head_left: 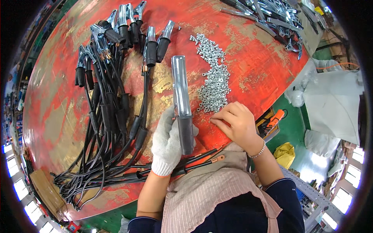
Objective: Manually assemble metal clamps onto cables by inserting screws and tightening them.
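My left hand (pixel 168 143), in a white knitted glove, is closed around a metal clamp (pixel 180 85) with a black rubber grip (pixel 185 136). The clamp's shiny jaw end points away from me. My right hand (pixel 236 123) is bare, with a beaded bracelet at the wrist. Its thumb and fingertips are drawn together at the near edge of a pile of small metal nuts (pixel 214 87); whether a nut is between them is too small to tell. Black cables, one ending in a copper lug (pixel 220 158), lie across the table edge by my apron.
On the left of the red, worn table (pixel 248 77) lies a bundle of black cables (pixel 101 143) with finished-looking clamps (pixel 122 23) at its far end. Loose metal clamp parts (pixel 268 19) are heaped at the far right. An orange-handled tool (pixel 276 117) sits beyond the right edge.
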Tool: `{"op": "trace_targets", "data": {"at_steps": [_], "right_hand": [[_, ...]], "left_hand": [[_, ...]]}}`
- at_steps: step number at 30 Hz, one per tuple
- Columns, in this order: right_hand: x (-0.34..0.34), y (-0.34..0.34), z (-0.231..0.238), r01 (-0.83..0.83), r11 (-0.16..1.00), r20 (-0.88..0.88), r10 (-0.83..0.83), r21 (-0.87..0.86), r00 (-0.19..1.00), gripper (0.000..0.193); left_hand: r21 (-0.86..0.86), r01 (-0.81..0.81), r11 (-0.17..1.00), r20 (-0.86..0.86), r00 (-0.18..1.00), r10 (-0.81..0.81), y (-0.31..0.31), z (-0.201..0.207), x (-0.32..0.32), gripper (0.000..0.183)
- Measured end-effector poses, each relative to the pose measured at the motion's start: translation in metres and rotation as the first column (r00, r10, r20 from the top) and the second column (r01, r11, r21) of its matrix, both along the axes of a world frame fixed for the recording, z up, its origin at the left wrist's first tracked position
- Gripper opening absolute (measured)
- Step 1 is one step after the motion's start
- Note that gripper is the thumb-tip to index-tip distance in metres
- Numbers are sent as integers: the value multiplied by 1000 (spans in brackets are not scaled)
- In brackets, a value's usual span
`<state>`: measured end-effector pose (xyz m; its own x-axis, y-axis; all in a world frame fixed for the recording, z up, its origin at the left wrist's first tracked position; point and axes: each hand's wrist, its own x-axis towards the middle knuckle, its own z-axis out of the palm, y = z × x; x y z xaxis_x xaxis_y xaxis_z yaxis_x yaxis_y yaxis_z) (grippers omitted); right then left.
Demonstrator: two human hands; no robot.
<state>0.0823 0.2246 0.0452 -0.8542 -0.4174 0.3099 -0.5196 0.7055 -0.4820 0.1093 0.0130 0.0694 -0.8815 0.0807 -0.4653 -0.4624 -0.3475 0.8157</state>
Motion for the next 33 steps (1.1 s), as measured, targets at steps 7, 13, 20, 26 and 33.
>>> {"op": "trace_targets", "data": {"at_steps": [7,13,20,26,33], "right_hand": [[-8,-3,4,-67,996,-14,68,58,998,11],[-15,-29,23,-30,946,-20,25,-322,999,24],[-29,-50,15,-86,934,-97,55,-348,994,28],[-28,-57,19,-107,948,-97,81,-301,992,28],[-25,-60,19,-49,945,33,63,-325,997,25]], "left_hand": [[-11,-5,1000,-36,999,5,4,-5,1,33],[-307,101,946,-46,992,-121,6,-15,1,29],[-281,80,956,-95,989,-111,8,-4,-1,37],[-272,74,959,-104,989,-106,4,-5,1,36],[-423,99,901,-122,979,-165,-3,-1,1,37]]}}
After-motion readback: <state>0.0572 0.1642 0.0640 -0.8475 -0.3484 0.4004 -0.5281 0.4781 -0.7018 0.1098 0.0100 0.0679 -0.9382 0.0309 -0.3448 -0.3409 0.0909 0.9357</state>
